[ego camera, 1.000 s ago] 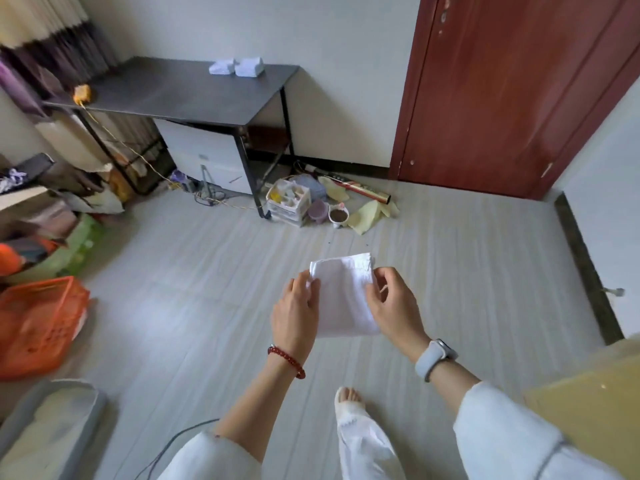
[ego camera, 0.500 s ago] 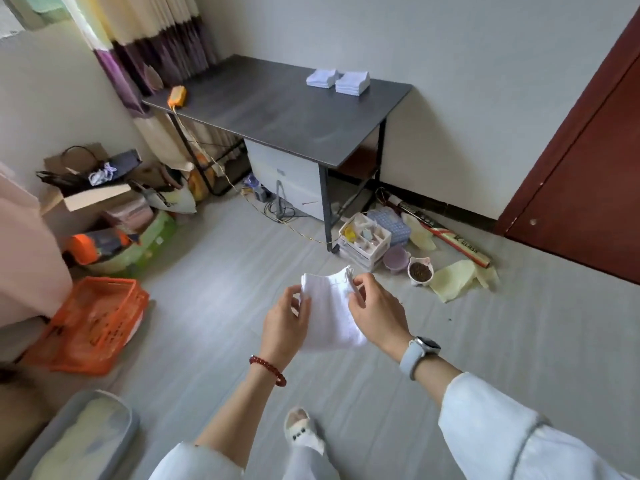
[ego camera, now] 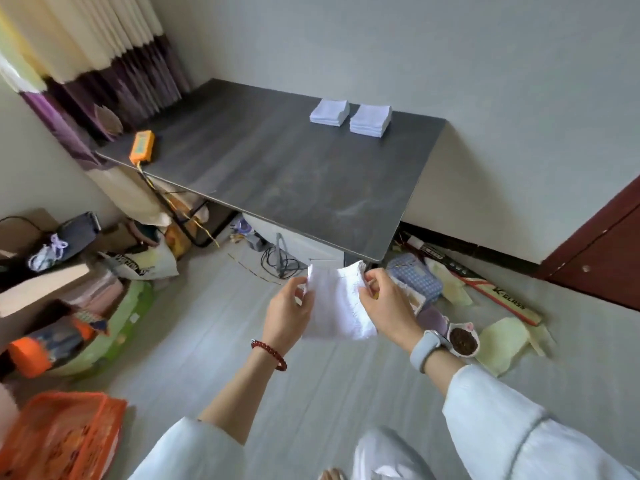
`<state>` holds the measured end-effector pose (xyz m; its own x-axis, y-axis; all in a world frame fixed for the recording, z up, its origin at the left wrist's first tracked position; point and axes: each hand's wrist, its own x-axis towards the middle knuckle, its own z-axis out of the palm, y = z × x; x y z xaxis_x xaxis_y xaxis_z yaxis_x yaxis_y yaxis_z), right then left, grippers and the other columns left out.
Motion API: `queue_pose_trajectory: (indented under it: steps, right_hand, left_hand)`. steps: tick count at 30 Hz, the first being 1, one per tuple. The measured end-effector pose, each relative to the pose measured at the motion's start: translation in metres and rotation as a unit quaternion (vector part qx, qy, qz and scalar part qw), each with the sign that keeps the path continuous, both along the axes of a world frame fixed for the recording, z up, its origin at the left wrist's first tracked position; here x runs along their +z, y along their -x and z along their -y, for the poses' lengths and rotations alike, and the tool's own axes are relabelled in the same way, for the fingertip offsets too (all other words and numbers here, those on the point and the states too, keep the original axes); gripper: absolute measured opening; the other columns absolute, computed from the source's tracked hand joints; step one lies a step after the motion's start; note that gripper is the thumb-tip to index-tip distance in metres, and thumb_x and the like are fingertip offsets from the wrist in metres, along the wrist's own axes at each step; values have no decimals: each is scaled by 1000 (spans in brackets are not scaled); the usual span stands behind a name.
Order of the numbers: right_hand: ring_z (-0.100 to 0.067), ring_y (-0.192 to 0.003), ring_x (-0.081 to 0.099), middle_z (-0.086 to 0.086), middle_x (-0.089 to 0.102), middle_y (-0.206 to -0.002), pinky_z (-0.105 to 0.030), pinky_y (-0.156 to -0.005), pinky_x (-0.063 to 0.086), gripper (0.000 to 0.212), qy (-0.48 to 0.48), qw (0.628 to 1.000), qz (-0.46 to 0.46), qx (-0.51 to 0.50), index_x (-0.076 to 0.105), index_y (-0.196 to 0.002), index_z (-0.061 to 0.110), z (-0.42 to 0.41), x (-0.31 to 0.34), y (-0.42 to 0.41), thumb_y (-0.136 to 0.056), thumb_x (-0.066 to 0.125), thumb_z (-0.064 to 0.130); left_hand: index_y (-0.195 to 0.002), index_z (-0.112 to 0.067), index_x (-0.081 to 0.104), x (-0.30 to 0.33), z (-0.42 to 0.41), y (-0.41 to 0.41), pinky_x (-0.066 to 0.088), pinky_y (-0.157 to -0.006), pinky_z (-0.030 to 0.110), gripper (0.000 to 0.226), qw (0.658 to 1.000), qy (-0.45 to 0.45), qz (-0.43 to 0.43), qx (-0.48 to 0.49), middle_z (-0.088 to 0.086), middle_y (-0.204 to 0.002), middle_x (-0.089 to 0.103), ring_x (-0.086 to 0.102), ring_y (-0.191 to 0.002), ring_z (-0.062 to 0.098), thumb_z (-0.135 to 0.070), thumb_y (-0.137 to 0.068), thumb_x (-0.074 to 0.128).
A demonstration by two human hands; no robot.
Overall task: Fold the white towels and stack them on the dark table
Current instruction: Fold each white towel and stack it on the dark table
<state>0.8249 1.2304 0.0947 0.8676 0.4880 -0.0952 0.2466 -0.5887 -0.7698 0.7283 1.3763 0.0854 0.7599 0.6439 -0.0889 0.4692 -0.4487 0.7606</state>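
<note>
Hanging in the air just short of the dark desk's near corner, a white towel is pinched at its upper edge, the left hand in a closed grip on one side and the right hand likewise on the other. Two stacks of folded towels sit side by side at the desk's far edge by the wall. An orange device lies at its left end.
</note>
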Motion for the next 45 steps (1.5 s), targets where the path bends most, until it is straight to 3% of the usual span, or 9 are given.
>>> queue_pose_trajectory:
  steps: [4,10,15,18,27,34,38,45]
  right_hand:
    - [-17,-78,51,6,55,-83,-26,-66,34,17,-14,997,-45,-54,52,-103,12,-41,-10,-79,-89,53,21]
    - [-20,-86,56,6,58,-86,-30,-74,42,16,0,992,-107,-71,54,-101,17,-114,-22,-213,-88,53,25]
    - [-12,-70,50,9,53,-75,-26,-62,38,10,-35,984,-159,-71,52,-95,15,-181,-14,-290,-87,51,21]
    - [-12,-68,50,8,53,-73,-30,-67,44,10,-55,981,-176,-68,52,-95,15,-226,-12,-335,-85,50,18]
    - [-14,-88,56,8,55,-89,-31,-83,47,14,-70,983,-110,-131,50,-106,16,-374,-15,-489,-92,50,19]
    - [-16,-86,53,2,56,-96,-24,-70,40,21,-62,978,-65,-191,50,-112,10,-442,-30,-598,-92,48,15]
    - [-18,-87,54,1,56,-97,-32,-77,44,21,-53,973,-74,-211,50,-112,10,-460,-50,-639,-91,47,15]
    - [-17,-88,53,-1,57,-100,-29,-74,42,21,1,972,-82,-222,49,-114,10,-469,-88,-669,-94,46,16]
  left_hand:
    - [-109,-14,60,-4,-43,-93,45,-76,30,21,999,16,6,-27,-1,-90,60,57,-83,21,-13,-89,53]
    - [-104,-13,63,-11,-118,-222,45,-73,25,18,997,70,-5,-12,-4,-89,63,58,-83,15,-15,-89,53]
    - [-101,-14,63,3,-191,-303,45,-76,25,15,997,75,-14,-12,-6,-90,63,59,-86,15,-19,-90,54]
    - [-102,-15,62,2,-239,-354,47,-76,28,17,998,57,-24,-24,-5,-91,63,59,-86,18,-21,-90,53]
    - [-110,-14,60,-7,-388,-538,38,-74,23,22,997,35,3,-66,-3,-95,59,53,-85,13,-23,-92,51]
    - [-111,-18,58,-30,-459,-661,41,-63,16,22,993,51,30,-102,-6,-94,57,52,-82,10,-25,-93,49]
    - [-111,-17,58,-51,-474,-705,39,-71,21,22,991,71,28,-106,-7,-94,57,51,-82,10,-25,-93,48]
    - [-115,-15,57,-99,-488,-733,40,-74,23,25,990,90,-9,-113,-5,-99,58,52,-86,11,-22,-94,46]
